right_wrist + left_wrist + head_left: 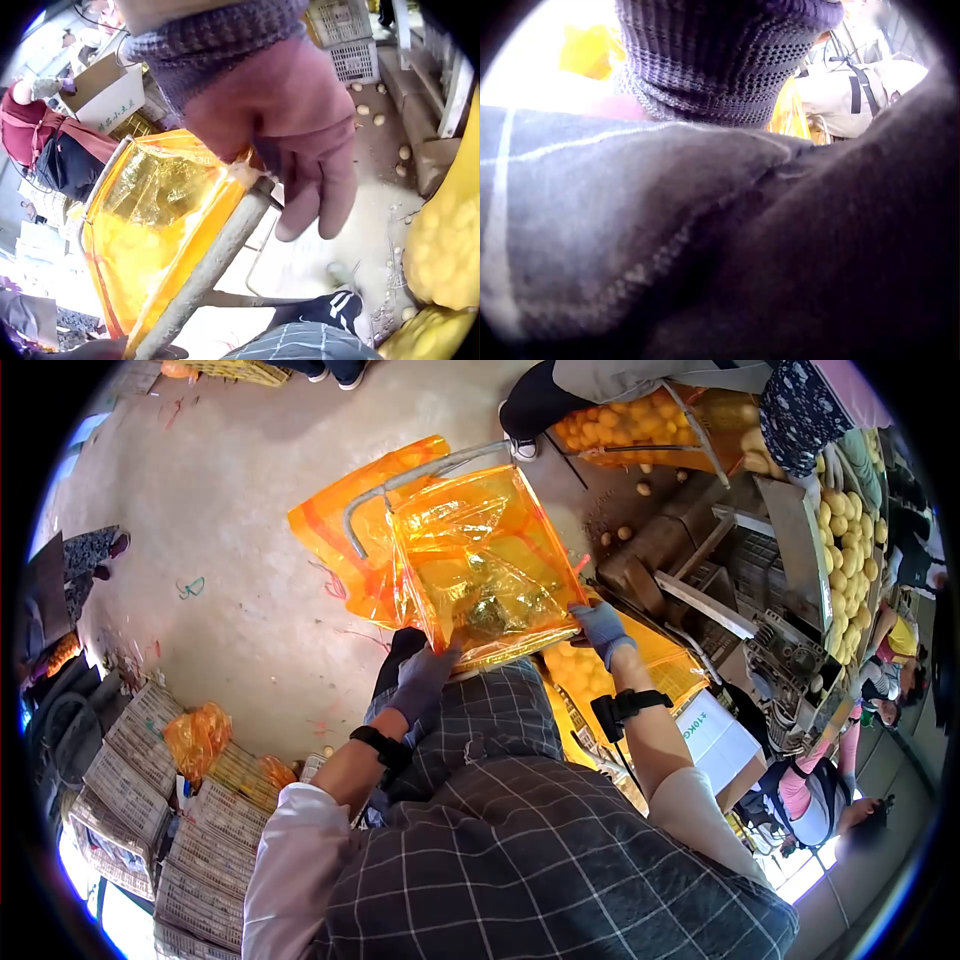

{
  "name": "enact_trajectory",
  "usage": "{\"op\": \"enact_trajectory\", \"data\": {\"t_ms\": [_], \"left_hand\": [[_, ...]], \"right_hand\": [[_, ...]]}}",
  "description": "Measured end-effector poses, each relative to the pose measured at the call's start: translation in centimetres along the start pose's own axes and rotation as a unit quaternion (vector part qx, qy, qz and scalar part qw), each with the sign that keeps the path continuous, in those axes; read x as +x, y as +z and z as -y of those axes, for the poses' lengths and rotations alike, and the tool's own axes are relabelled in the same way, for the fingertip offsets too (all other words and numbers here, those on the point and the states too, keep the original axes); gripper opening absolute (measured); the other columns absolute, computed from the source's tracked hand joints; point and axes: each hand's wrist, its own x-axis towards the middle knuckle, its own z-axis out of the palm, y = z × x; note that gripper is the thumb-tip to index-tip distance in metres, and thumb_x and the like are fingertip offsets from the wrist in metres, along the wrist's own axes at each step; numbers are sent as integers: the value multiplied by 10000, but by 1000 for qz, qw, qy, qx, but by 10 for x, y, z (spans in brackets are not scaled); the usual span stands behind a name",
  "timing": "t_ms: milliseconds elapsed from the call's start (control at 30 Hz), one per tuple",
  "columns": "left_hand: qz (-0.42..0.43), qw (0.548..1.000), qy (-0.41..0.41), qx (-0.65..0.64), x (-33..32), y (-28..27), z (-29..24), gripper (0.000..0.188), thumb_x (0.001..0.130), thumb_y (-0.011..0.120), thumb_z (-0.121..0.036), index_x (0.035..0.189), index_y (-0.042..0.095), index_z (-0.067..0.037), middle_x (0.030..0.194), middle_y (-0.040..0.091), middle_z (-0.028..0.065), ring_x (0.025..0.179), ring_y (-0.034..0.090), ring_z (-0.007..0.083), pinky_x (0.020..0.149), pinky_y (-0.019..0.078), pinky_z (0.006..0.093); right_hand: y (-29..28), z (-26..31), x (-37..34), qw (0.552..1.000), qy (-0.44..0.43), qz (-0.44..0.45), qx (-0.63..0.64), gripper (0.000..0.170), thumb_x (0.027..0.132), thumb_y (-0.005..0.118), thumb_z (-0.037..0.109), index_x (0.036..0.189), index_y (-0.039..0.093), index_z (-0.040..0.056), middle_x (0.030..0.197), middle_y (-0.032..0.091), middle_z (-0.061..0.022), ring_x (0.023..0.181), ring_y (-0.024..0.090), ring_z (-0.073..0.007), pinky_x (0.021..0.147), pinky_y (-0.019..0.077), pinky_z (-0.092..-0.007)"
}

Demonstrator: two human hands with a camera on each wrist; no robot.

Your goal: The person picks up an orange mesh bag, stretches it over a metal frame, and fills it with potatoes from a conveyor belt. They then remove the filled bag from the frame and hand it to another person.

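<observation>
An orange mesh bag with a clear yellow panel (490, 575) is spread over a bent grey metal frame (375, 495). At its near left corner, my gloved left hand (422, 678) grips the edge; only this glove's knitted cuff (705, 64) shows in the left wrist view, above the checked apron (592, 217). My gloved right hand (601, 628) pinches the near right corner. In the right wrist view, the right hand (277, 127) has thumb and forefinger at the bag's rim beside a grey pole (217, 270), with other fingers extended downward.
Potato-filled bags (630, 425) lie at the upper right, with loose potatoes on the floor (250, 490). Metal machinery (780, 650) stands right, a white carton (712, 732) beside my right arm. Stacked crates (215, 830) are lower left. Several people are around.
</observation>
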Motion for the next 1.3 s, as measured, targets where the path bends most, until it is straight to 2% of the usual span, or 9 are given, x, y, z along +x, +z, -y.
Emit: {"op": "enact_trajectory", "data": {"t_ms": [200, 267, 400, 467, 633, 867, 1133, 1200, 1300], "left_hand": [[-56, 987, 31, 145, 26, -5, -13, 533, 801, 433, -555, 1002, 603, -91, 927, 627, 203, 933, 581, 344, 867, 368, 438], [-73, 986, 75, 130, 39, -16, -27, 472, 793, 483, -503, 967, 608, -82, 917, 632, 188, 928, 585, 324, 824, 405, 409], [33, 967, 158, -196, 2, -55, -27, 312, 813, 603, -216, 1034, 571, 2, 965, 633, 109, 891, 593, 157, 792, 460, 303], [-50, 924, 225, -304, -20, -70, 26, 301, 830, 595, -172, 1065, 555, 10, 968, 629, 75, 889, 576, 114, 802, 458, 274], [-217, 960, -117, -133, -11, -79, 274, 375, 750, 605, -390, 867, 630, -34, 719, 637, 94, 660, 596, 189, 627, 463, 323], [-176, 904, -33, -388, -73, -94, 300, 276, 853, 539, -224, 965, 587, 23, 787, 635, 98, 723, 612, 164, 684, 482, 265], [-148, 957, -41, -244, -92, -99, 330, 291, 838, 520, -261, 957, 608, -11, 805, 647, 85, 731, 614, 159, 675, 478, 280], [-154, 968, -59, -188, -92, -112, 333, 299, 826, 527, -278, 933, 619, -14, 793, 651, 86, 723, 614, 161, 673, 477, 283], [-216, 960, -26, -178, -72, -133, 338, 332, 806, 499, -321, 875, 634, -26, 780, 653, 99, 740, 617, 217, 690, 471, 312]], "right_hand": [[11, -54, 92, 985, -163, -37, 37, 368, 725, 674, 231, 991, 545, 11, 806, 603, -119, 651, 629, -196, 453, 480, -270], [15, -26, 64, 987, -87, 77, 107, 556, 798, 550, 471, 1105, 518, 7, 986, 594, -128, 870, 604, -205, 720, 498, -301], [22, -34, 8, 785, -140, 327, 507, 992, 714, 207, 803, 1350, 306, 47, 1344, 401, -115, 1185, 434, -265, 993, 353, -384], [23, -59, -20, 786, -104, 326, 515, 889, 758, 313, 737, 1334, 315, 60, 1287, 454, -131, 1146, 474, -272, 964, 390, -418], [61, -81, -35, 882, -35, 331, 335, 368, 880, 513, 284, 1171, 481, 62, 1078, 586, -91, 958, 590, -223, 848, 488, -363], [82, -82, -32, 886, 15, 253, 388, 285, 835, 529, 258, 1048, 568, 72, 1013, 615, -68, 940, 596, -234, 792, 512, -390], [119, -45, -31, 891, -32, 223, 395, 238, 842, 542, 150, 1061, 552, 56, 1053, 598, -86, 952, 588, -217, 785, 521, -342], [147, -16, -12, 888, -240, 282, 273, 290, 861, 515, 116, 1126, 511, -1, 1068, 586, -113, 1019, 562, -252, 865, 488, -322], [183, 66, -24, 802, -79, 330, 491, 306, 871, 519, 137, 1132, 501, -24, 1139, 557, -147, 1067, 534, -275, 941, 449, -409]]}}
